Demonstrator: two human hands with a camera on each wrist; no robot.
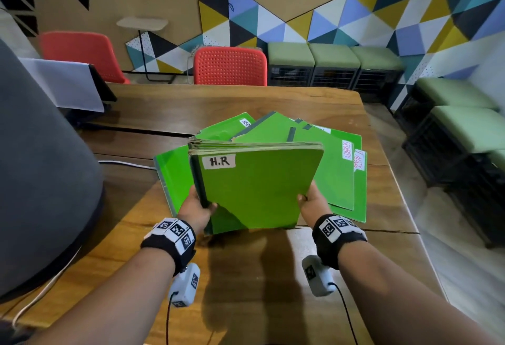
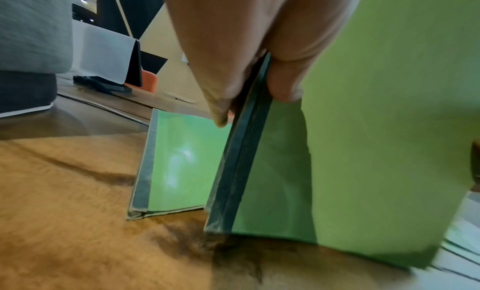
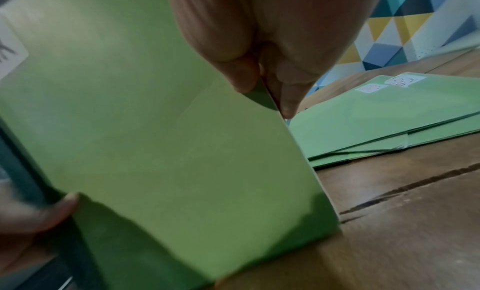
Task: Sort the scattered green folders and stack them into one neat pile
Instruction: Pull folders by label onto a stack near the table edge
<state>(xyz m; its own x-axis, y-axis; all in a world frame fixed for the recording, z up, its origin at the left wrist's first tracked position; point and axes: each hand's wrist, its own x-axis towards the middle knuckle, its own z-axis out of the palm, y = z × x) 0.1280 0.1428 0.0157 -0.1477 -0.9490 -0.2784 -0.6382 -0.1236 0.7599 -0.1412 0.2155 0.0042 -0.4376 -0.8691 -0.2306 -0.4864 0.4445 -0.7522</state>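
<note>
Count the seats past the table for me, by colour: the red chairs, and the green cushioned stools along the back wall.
Red chairs: 2
Green stools along the back wall: 3
Total: 5

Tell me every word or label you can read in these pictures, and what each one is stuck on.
"H.R": white label on the green folder held upright by both hands.
"SECURITY": red letters on a white label on a folder lying flat at the right.
"ADMIN", partly covered: label on the folder beneath it.
"SEC", cut off: label on a rear folder.
Wristband markers: patterns, no words.
Labels in the right wrist view: too blurred.
</note>
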